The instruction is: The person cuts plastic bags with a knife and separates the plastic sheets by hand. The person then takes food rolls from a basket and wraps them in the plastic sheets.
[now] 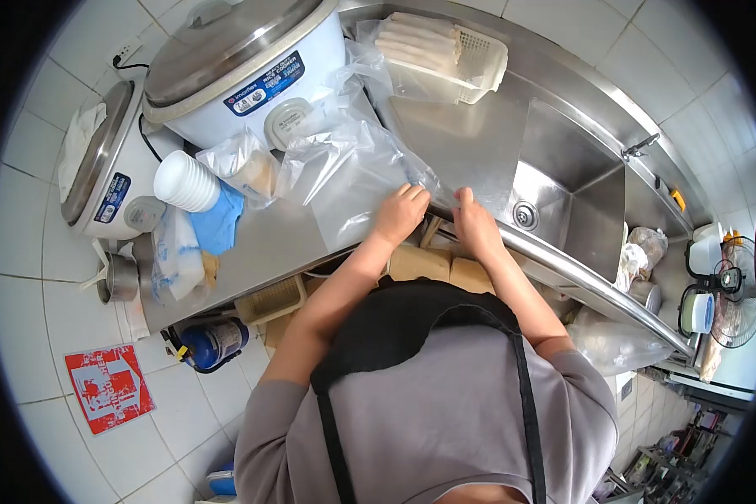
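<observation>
A clear plastic bag [353, 172] lies spread and crinkled over the front edge of the steel counter. My left hand [401, 216] has its fingers curled down on the near edge of this bag. To its right, my right hand [476, 225] is closed in a pinch at the bag's right end, thumb and forefinger together. The film between the two hands is thin and hard to see. Behind the bag stands a large white rice cooker [252, 84] with a steel lid.
Stacked white cups [186, 182], a blue cloth [218, 220] and a bagged brown item [248, 168] sit left of the bag. A second rice cooker [113, 181] stands farther left. Behind is a basket [483, 63] of wrapped rolls; rightward, a sink [554, 189]. A blue extinguisher [214, 343] is below.
</observation>
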{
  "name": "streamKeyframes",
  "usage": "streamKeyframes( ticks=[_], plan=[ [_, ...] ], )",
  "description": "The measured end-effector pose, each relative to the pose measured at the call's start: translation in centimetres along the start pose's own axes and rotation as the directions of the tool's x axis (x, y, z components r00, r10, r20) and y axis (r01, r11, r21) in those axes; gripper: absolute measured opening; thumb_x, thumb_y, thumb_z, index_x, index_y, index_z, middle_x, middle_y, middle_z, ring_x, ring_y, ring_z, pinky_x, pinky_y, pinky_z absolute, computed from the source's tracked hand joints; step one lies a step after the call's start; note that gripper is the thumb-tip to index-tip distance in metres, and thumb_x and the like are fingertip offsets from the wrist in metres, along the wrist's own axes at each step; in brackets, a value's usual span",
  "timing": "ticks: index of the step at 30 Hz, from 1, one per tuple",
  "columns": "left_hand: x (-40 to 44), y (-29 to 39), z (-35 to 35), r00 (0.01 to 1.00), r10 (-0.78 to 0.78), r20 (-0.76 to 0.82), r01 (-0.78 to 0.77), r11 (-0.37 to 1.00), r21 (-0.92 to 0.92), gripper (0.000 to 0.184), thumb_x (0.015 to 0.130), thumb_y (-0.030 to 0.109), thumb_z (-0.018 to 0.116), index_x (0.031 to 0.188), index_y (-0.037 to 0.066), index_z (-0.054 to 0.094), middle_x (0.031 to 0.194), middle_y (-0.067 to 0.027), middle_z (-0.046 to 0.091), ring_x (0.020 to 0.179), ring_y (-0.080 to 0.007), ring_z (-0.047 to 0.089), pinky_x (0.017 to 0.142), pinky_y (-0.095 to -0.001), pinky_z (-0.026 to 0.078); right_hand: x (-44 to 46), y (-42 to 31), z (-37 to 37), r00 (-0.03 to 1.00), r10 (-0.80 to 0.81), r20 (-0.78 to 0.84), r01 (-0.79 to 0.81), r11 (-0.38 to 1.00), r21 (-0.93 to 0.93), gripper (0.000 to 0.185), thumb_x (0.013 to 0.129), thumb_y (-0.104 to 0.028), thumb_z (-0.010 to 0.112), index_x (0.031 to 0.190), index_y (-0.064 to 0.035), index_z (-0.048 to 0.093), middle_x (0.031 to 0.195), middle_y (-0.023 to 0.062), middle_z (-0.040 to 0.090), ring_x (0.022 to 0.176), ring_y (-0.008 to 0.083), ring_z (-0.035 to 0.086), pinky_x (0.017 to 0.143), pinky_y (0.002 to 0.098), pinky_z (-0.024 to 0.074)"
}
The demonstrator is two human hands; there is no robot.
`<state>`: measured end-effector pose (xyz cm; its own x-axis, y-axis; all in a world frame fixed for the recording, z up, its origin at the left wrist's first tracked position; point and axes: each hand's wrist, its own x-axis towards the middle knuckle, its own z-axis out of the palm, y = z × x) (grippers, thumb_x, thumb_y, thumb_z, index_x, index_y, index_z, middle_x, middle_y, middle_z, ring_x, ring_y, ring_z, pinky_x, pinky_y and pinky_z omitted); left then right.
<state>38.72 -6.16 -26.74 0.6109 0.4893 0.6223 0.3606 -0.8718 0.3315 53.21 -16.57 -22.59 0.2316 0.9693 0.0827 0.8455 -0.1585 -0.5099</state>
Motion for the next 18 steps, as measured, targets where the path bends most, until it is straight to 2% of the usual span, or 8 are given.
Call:
streamKeyframes(
  ticks=[5, 8, 12, 14, 18],
  plan=[
    [-0.3, 0.1, -0.4, 0.998, 0.025, 0.054, -0.024, 1.0, -0.018, 0.007, 0.078, 0.012, 0.063, 0.077, 0.008, 0.056, 0.077, -0.0041, 0.056, 0.076, -0.0234, 0.056, 0.062, -0.0349, 0.049, 4.7, 0.3, 1.0, 0.997, -0.057, -0.056, 0.054, 0.997, -0.055, 0.024, 0.085, -0.006, 0.05, 0.106, -0.0005, 0.04, 0.095, 0.0256, 0.06, 0.078, 0.0425, 0.062, 0.065, 0.0497, 0.0502],
    [-0.2, 0.1, -0.5, 0.998, 0.04, 0.042, -0.039, 0.999, -0.036, 0.009, 0.079, 0.012, 0.063, 0.077, 0.007, 0.057, 0.078, -0.0058, 0.057, 0.076, -0.0247, 0.056, 0.063, -0.0359, 0.049, 7.5, 0.9, 1.2, 0.983, -0.165, -0.085, 0.154, 0.981, -0.121, 0.025, 0.083, -0.004, 0.049, 0.106, -0.0011, 0.04, 0.095, 0.023, 0.059, 0.078, 0.0416, 0.062, 0.066, 0.0492, 0.0509],
    [0.0, 0.4, -0.9, 0.998, 0.063, 0.029, -0.061, 0.996, -0.061, 0.01, 0.08, 0.013, 0.063, 0.078, 0.006, 0.056, 0.075, -0.0071, 0.057, 0.075, -0.0261, 0.056, 0.064, -0.0364, 0.048, 11.6, 1.0, 0.7, 0.96, -0.273, -0.058, 0.255, 0.942, -0.217, 0.034, 0.082, -0.001, 0.046, 0.115, -0.0064, 0.041, 0.094, 0.0207, 0.058, 0.078, 0.0394, 0.063, 0.065, 0.0477, 0.0515],
    [-0.2, 0.4, -1.1, 0.998, 0.044, 0.041, -0.04, 0.995, -0.089, 0.009, 0.08, 0.012, 0.064, 0.079, 0.005, 0.058, 0.077, -0.0075, 0.058, 0.075, -0.027, 0.057, 0.064, -0.036, 0.049, 13.0, 0.1, -0.7, 0.951, -0.31, -0.02, 0.293, 0.917, -0.271, 0.04, 0.083, 0.0, 0.045, 0.121, -0.0101, 0.042, 0.095, 0.02, 0.057, 0.078, 0.0384, 0.063, 0.065, 0.047, 0.0517],
    [-0.3, 0.9, -3.9, 0.999, -0.052, 0.002, 0.051, 0.972, -0.229, 0.006, 0.079, 0.008, 0.065, 0.081, 0.006, 0.06, 0.082, -0.0076, 0.061, 0.076, -0.0273, 0.059, 0.063, -0.0349, 0.049, 14.0, -0.8, -2.9, 0.918, -0.394, -0.041, 0.375, 0.899, -0.224, 0.045, 0.083, 0.0, 0.045, 0.126, -0.0133, 0.047, 0.097, 0.0186, 0.056, 0.079, 0.0385, 0.062, 0.066, 0.046, 0.0515]
  ],
)
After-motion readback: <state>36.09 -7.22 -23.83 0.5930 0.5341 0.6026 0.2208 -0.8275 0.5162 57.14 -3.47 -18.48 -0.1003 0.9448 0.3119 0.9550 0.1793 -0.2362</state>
